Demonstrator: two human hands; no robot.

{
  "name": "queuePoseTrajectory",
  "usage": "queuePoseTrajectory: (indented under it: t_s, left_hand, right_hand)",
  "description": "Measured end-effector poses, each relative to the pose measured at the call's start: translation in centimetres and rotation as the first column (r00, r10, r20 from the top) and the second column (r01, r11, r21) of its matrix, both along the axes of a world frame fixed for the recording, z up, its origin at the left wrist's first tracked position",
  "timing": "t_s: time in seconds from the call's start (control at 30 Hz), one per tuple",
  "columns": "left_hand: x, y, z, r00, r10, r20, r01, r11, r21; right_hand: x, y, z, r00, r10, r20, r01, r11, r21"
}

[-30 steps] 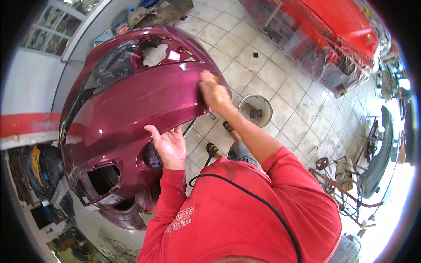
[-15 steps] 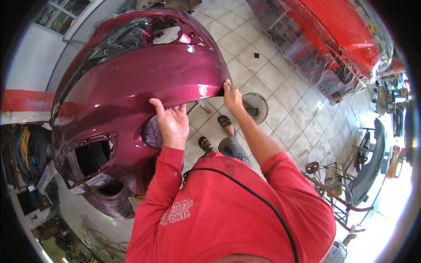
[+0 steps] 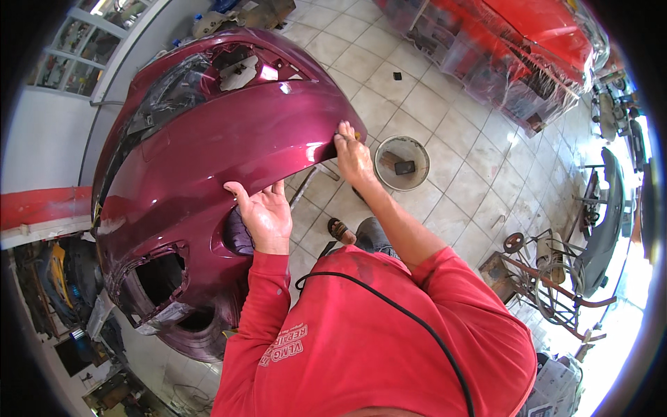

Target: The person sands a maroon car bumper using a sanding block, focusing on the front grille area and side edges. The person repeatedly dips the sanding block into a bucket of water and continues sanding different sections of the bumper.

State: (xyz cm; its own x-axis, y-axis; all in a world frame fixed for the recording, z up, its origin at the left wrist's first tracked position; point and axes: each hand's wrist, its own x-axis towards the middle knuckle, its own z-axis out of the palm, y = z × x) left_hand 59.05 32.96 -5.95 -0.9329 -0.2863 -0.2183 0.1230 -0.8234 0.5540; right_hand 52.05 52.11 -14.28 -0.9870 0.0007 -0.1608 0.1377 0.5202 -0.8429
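A glossy maroon car bumper fills the left half of the view, with its lower edge toward me. My left hand holds this edge from below, palm up; its thumb is spread on the near side and its fingertips are partly hidden behind the edge. At the bumper's right end, my right hand is closed over the rim, fingers together on the painted surface. Whether anything small sits under those fingers I cannot make out. A ragged, broken opening shows at the far side, and another dark opening at the near left.
A round bucket holding a dark block stands on the tiled floor right of my right hand. Beyond it is a red car part under clear plastic. A rusty metal cart and a grey bumper are at the right.
My right hand has shifted its hold, its fingers now lying further onto the bumper's surface. The view has turned slightly, so the bucket shows more fully. My left hand keeps its place at the edge.
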Motion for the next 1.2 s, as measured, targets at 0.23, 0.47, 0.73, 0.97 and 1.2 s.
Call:
queuePoseTrajectory:
  t_s: [0.23,0.47,0.73,0.97,1.2]
  left_hand:
    - [0.1,0.4,2.3,0.999,-0.016,0.035,0.018,0.999,-0.047]
    - [0.4,-0.3,1.3,0.998,-0.058,0.008,0.058,0.995,-0.077]
    - [0.9,-0.1,2.8,0.996,-0.070,0.053,0.077,0.987,-0.141]
    - [1.3,-1.5,2.8,0.953,-0.115,0.281,0.135,0.990,-0.052]
    - [0.6,-0.3,1.6,0.999,-0.034,0.005,0.035,0.994,-0.103]
  right_hand:
    - [1.4,-0.3,0.1,0.985,-0.025,-0.171,0.003,0.992,-0.128]
    - [1.1,0.6,1.2,0.993,-0.040,-0.112,0.020,0.984,-0.179]
    - [-1.2,4.5,-7.2,0.933,-0.133,0.334,0.192,0.970,-0.151]
    - [1.8,-7.6,8.2,0.713,0.256,-0.652,-0.258,0.961,0.096]
    - [-1.8,1.5,-1.1,0.991,-0.017,-0.132,-0.006,0.985,-0.173]
